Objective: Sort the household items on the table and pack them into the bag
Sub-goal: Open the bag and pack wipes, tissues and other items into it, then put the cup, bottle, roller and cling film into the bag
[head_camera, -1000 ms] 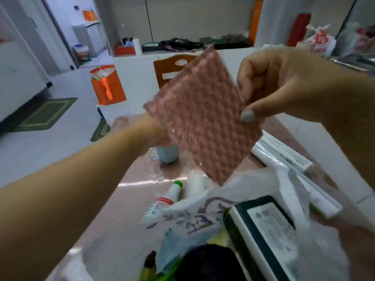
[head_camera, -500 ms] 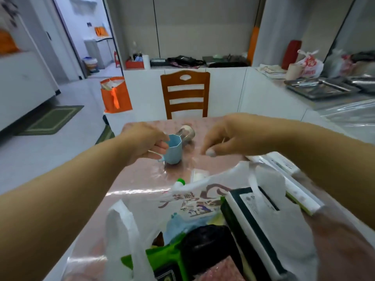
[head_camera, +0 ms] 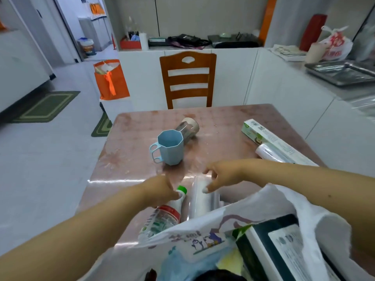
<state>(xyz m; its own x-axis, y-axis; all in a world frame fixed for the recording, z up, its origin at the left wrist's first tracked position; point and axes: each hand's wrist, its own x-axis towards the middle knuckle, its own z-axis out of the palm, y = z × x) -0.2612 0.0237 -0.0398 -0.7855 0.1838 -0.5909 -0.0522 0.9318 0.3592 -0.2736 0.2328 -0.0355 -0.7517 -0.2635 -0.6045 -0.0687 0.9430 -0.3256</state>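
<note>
Left hand [head_camera: 160, 191] apparently gripping green-capped bottle [head_camera: 168, 211], cap pointing away; right hand [head_camera: 221, 175] spread.

Cup [head_camera: 170, 148] mid-counter [head_camera: 129, 151], jar [head_camera: 187, 128] lying just behind. Boxed roll [head_camera: 263, 136] at right. Bottle [head_camera: 172, 207] and bag [head_camera: 263, 216] nearest

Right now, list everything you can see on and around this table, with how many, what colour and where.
mug: one, light blue, upright mid-table
jar: one, clear with beige lid, lying behind the mug
box: one, white and green, table's right side
roll: one, clear film, beside the box
bottle: one, white with green cap, lying by the bag
clear packet: one, beside the bottle
bag: one, white plastic, near edge, part-filled
chair: one, brown wood, behind the table
orange bag: one, on the floor, left
left hand: on the bottle's neck
right hand: fingers spread over the clear packet
</note>
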